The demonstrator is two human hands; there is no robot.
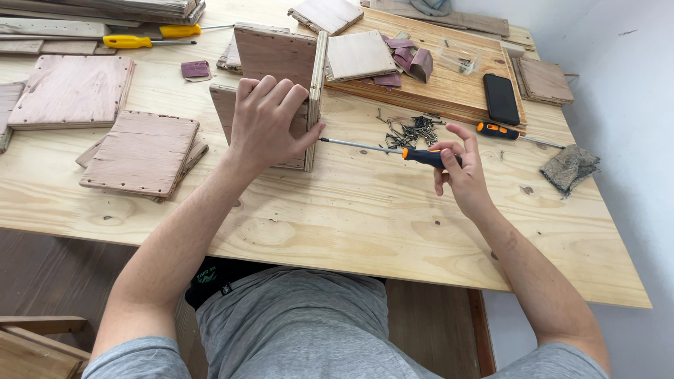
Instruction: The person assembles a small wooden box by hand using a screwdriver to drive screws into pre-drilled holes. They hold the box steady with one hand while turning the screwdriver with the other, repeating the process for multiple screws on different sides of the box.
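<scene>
The left hand (265, 121) presses flat on an upright plywood panel (275, 56), bracing it against a thin side panel (317, 98) on the tabletop (365, 210); its grip lies spread, not closed. The right hand (460, 168) pinches the handle of a screwdriver (393, 149), whose tip meets the side panel's face just beside the left thumb. The box looks partly assembled: 2 panels stand joined, and a pile of screws (411, 130) lies near. At least 3 finished-looking boards (140, 153) lie to the left.
</scene>
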